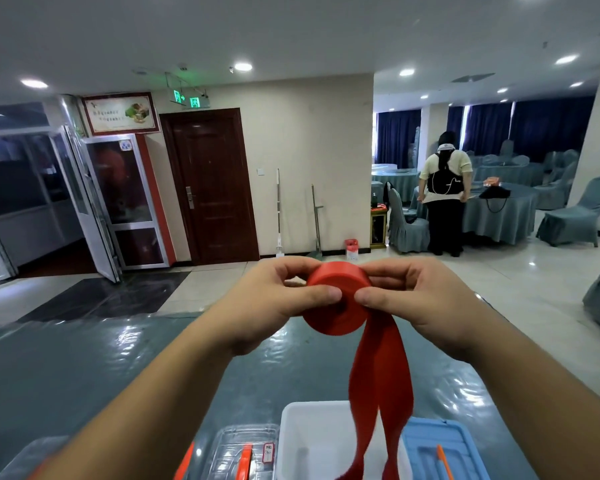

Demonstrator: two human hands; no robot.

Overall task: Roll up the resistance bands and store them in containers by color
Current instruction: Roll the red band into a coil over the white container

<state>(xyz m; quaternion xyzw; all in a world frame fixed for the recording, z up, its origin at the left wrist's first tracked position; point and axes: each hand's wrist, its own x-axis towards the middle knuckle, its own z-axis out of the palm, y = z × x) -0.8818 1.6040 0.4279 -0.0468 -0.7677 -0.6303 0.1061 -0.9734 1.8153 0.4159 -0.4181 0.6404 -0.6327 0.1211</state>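
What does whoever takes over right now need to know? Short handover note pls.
Left hand: grips the red resistance band roll from its left side.
Right hand: pinches the roll from the right.
Band: mostly rolled, held up above the table; two loose tails hang down over the white container.
Nearby: clear lidded box left of the white one, blue container to its right.
Done: most of the roll.
Left: wind in the tails, store the roll by color.
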